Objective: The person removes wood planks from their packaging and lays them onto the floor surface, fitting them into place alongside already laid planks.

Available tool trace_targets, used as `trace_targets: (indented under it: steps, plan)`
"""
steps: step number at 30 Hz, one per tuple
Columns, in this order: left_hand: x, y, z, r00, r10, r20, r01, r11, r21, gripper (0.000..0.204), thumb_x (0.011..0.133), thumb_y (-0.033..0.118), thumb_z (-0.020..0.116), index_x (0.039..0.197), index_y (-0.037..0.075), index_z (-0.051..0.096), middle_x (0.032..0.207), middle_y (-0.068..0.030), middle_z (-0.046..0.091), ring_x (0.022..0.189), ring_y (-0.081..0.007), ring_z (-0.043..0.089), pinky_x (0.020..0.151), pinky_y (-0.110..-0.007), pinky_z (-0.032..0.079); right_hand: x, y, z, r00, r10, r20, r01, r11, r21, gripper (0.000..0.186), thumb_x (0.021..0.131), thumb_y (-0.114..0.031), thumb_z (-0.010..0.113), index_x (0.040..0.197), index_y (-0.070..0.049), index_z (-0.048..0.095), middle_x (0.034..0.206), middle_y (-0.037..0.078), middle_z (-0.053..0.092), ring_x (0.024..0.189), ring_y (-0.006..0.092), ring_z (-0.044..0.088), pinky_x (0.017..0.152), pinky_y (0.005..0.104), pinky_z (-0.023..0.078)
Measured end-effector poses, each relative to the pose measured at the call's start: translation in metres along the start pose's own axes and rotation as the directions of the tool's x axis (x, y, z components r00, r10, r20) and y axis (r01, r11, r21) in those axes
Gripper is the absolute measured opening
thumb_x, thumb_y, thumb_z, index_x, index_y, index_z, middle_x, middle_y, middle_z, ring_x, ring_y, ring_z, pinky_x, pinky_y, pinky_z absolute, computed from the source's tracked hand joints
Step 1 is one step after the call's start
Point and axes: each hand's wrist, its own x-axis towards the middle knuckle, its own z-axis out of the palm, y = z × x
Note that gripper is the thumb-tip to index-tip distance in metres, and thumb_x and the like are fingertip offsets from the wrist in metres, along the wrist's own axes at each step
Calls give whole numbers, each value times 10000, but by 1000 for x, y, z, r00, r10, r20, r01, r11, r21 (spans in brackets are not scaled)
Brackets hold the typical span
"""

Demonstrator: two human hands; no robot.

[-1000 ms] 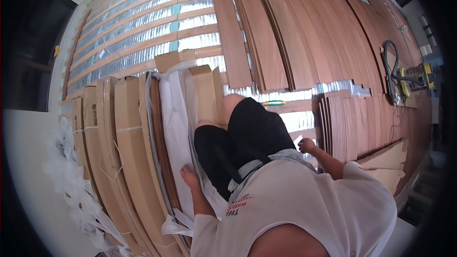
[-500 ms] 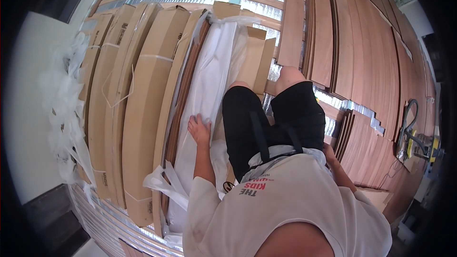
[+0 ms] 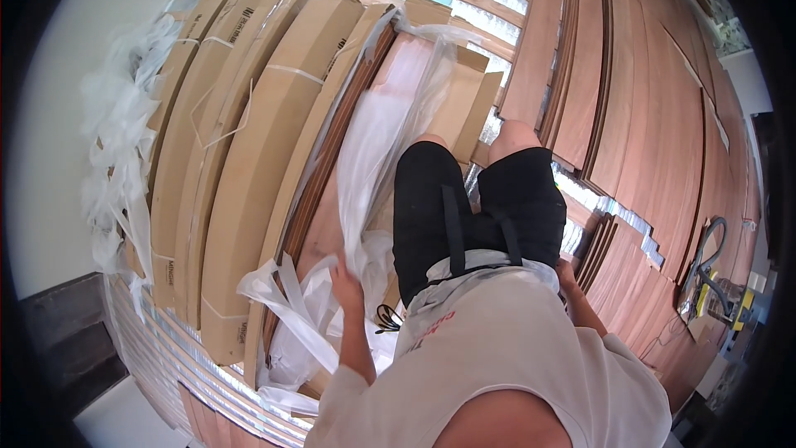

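A kneeling person's left hand [image 3: 347,280] reaches down, fingers curled around clear plastic wrap [image 3: 377,149] spilling from an opened box of floor planks [image 3: 327,199]. The right hand [image 3: 566,270] rests by the hip, its fingers hidden. Sealed cardboard boxes [image 3: 240,174] crowd the left; laid wood flooring [image 3: 655,116] spreads right. The view has swung leftward since half a second ago.
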Motion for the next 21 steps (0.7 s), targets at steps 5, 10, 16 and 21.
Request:
trace_targets:
  steps: [5,10,16,21]
  plan:
    - [-299,-157,-4,769,-337,543,82,895,439,258,910,152,490,1100,90,653,1044,-203,639,939,-385,637,776,-466,530,46,81,23,994,-58,94,41,984,172,322,896,-239,567,1058,17,675,1006,173,694,894,279,647,804,393,504]
    - [-268,-168,-2,649,-42,759,-201,954,224,218,918,205,509,983,90,683,898,-181,674,840,-384,661,710,-471,540,43,23,33,952,-288,105,279,955,97,356,902,-274,585,1113,1,666,1047,158,691,942,282,637,860,377,493]
    - [37,13,27,947,-129,295,6,924,383,345,884,329,605,1105,74,673,1007,-192,693,934,-369,666,786,-480,538,44,-54,-17,938,-333,98,344,928,-143,334,886,-223,589,1118,11,643,980,171,689,871,294,651,822,388,518]
    - [136,88,-1,942,233,240,-295,917,268,941,682,465,783,1430,94,349,1426,-274,375,1303,-388,399,1089,-471,326,1,-78,-36,995,26,-97,-8,983,181,288,945,-224,532,990,42,631,737,108,645,622,174,634,576,318,516]
